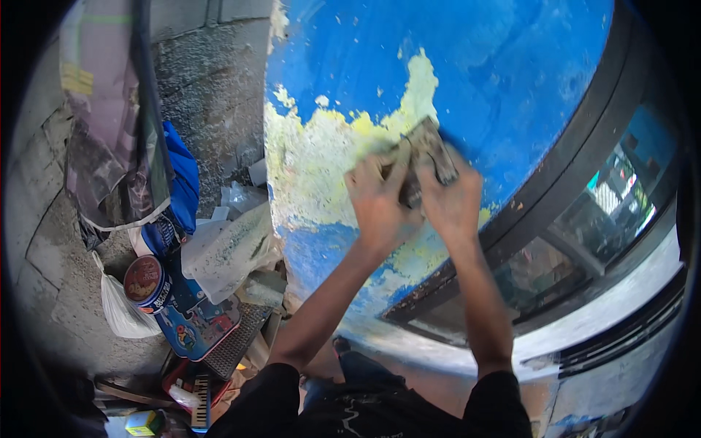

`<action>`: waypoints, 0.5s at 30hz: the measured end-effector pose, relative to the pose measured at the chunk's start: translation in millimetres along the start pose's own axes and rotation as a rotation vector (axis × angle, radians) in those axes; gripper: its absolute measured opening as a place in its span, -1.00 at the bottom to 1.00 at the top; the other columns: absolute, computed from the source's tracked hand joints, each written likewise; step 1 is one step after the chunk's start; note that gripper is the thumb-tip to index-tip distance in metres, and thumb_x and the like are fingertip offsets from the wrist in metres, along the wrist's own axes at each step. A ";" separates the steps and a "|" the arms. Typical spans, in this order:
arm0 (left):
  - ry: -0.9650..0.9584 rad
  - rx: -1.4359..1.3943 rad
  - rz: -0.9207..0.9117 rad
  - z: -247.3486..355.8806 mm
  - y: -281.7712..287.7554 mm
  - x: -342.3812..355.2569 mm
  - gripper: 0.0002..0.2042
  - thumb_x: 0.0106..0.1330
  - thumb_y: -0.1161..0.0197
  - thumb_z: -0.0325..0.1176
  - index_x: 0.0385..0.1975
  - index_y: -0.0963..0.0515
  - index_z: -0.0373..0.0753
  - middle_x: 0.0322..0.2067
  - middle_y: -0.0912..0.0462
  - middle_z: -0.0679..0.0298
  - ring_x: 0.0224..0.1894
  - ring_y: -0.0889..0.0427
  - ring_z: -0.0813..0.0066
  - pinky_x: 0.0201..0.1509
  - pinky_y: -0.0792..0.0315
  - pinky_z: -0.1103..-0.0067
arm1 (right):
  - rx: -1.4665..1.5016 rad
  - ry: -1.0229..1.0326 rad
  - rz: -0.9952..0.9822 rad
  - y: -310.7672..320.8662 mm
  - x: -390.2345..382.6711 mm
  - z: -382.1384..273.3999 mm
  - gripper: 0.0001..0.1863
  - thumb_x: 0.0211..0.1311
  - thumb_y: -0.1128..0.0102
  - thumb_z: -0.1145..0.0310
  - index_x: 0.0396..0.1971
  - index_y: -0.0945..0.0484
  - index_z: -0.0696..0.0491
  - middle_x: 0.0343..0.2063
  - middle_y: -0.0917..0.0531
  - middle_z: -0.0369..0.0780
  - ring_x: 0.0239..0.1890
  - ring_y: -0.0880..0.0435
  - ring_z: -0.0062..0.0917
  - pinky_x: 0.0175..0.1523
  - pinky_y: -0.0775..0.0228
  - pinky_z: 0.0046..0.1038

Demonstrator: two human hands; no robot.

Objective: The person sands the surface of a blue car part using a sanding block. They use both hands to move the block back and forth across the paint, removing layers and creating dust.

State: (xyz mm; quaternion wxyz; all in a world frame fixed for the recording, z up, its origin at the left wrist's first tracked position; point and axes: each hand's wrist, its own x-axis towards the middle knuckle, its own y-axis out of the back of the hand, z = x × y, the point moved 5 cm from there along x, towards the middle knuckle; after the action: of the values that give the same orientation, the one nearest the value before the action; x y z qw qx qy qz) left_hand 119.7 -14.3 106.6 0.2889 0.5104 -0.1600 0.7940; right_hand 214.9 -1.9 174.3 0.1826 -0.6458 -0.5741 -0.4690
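Both hands grip a flat, worn grey-brown scraper (422, 139), its edge against the blue painted wall (504, 80). My left hand (376, 197) is closed around its left side, and my right hand (453, 204) is closed on its right side with the thumb pressed along it. The lower part of the tool is hidden by my fingers. Left of my hands, the paint is gone in a wide patch of pale, yellowish bare plaster (307, 160). A narrow pale strip runs up from this patch just above the scraper.
A dark-framed window (529, 219) curves close by on the right. At left stand a round tub (146, 281), a white plastic sack (234, 248), a blue patterned board (193, 328) and a hanging translucent sheet (109, 139). A small toy keyboard (200, 401) lies low on the left.
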 end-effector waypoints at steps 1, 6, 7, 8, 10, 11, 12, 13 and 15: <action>-0.014 0.014 0.016 -4.4 -3.6 6.5 -0.45 -0.08 -0.38 -0.24 0.01 -0.54 -0.25 -0.27 -0.43 0.14 -0.15 -0.40 0.23 -0.07 -0.18 0.35 | 0.018 0.019 0.002 -4.4 6.7 3.9 -0.75 0.15 -0.14 0.42 -0.18 -0.60 0.16 -0.38 -0.66 0.00 -0.36 -0.68 -0.21 -0.22 -0.49 -0.37; 0.110 -0.066 0.008 -1.6 0.1 20.4 -0.46 0.03 -0.32 -0.38 0.10 -0.45 -0.28 -0.16 -0.42 0.09 -0.05 -0.37 0.15 0.01 -0.26 0.35 | -0.069 -0.062 -0.095 -6.9 18.8 -8.9 -0.71 0.21 -0.09 0.32 -0.15 -0.56 0.16 -0.33 -0.61 0.08 -0.31 -0.59 0.03 -0.22 -0.48 -0.24; 0.098 -0.085 -0.024 4.1 -1.6 20.7 -0.46 0.07 -0.29 -0.43 0.13 -0.42 -0.28 -0.13 -0.42 0.06 0.01 -0.37 0.12 0.08 -0.28 0.35 | 0.045 -0.056 -0.116 -2.9 14.7 -4.4 -0.69 0.21 -0.08 0.31 -0.13 -0.54 0.17 -0.32 -0.60 0.09 -0.30 -0.57 0.06 -0.23 -0.47 -0.22; 0.064 -0.091 -0.068 14.2 2.1 13.7 -0.43 0.09 -0.23 -0.55 0.20 -0.35 -0.26 0.03 -0.40 0.00 0.14 -0.32 0.08 0.17 -0.30 0.40 | 0.111 0.058 -0.089 -0.2 -2.3 11.3 -0.64 0.20 -0.10 0.31 -0.05 -0.46 0.19 -0.35 -0.61 0.10 -0.30 -0.60 0.05 -0.25 -0.46 -0.19; 0.023 -0.032 -0.124 9.5 6.2 -7.5 -0.41 0.06 -0.22 -0.58 0.20 -0.34 -0.29 0.09 -0.37 0.01 0.18 -0.30 0.06 0.21 -0.22 0.35 | 0.145 -0.021 -0.116 5.6 -40.1 13.7 -0.59 0.20 -0.14 0.34 0.00 -0.41 0.22 -0.33 -0.61 0.09 -0.27 -0.63 -0.01 -0.19 -0.47 -0.20; -0.002 -0.015 -0.194 12.2 3.2 -19.2 -0.39 0.02 -0.20 -0.61 0.19 -0.34 -0.31 0.15 -0.34 0.02 0.21 -0.28 0.04 0.25 -0.13 0.29 | 0.131 -0.010 -0.090 12.8 -55.3 14.2 -0.58 0.19 -0.16 0.35 0.01 -0.41 0.23 -0.30 -0.62 0.08 -0.23 -0.65 -0.09 -0.14 -0.47 -0.24; -0.008 0.007 -0.188 13.2 4.1 -31.6 -0.39 0.02 -0.20 -0.61 0.19 -0.34 -0.31 0.15 -0.34 0.02 0.21 -0.28 0.04 0.25 -0.13 0.29 | 0.119 -0.003 -0.067 17.0 -71.2 21.4 -0.57 0.19 -0.18 0.36 0.02 -0.41 0.24 -0.26 -0.63 0.06 -0.19 -0.66 -0.16 -0.09 -0.46 -0.28; -0.011 0.039 -0.197 13.4 7.8 -39.2 -0.42 0.08 -0.16 -0.64 0.20 -0.34 -0.31 0.16 -0.36 0.02 0.20 -0.32 0.07 0.20 -0.25 0.37 | 0.225 -0.051 -0.125 16.6 -87.5 30.8 -0.58 0.19 -0.18 0.38 0.02 -0.41 0.25 -0.19 -0.61 0.04 -0.16 -0.66 -0.22 -0.05 -0.45 -0.33; -0.013 0.098 -0.209 10.7 13.0 -54.4 -0.45 0.13 -0.11 -0.67 0.21 -0.34 -0.31 0.16 -0.37 0.01 0.18 -0.37 0.10 0.15 -0.37 0.44 | 0.374 -0.203 -0.215 16.6 -127.8 53.5 -0.62 0.21 -0.14 0.42 0.01 -0.41 0.25 -0.10 -0.59 -0.01 -0.11 -0.65 -0.31 -0.02 -0.44 -0.39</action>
State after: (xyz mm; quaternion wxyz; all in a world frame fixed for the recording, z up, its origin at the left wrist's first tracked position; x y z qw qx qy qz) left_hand 136.3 -46.5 62.6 0.3438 0.5430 -0.0690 0.7630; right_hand 264.0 -37.9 48.7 0.1894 -0.5798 -0.7319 -0.3039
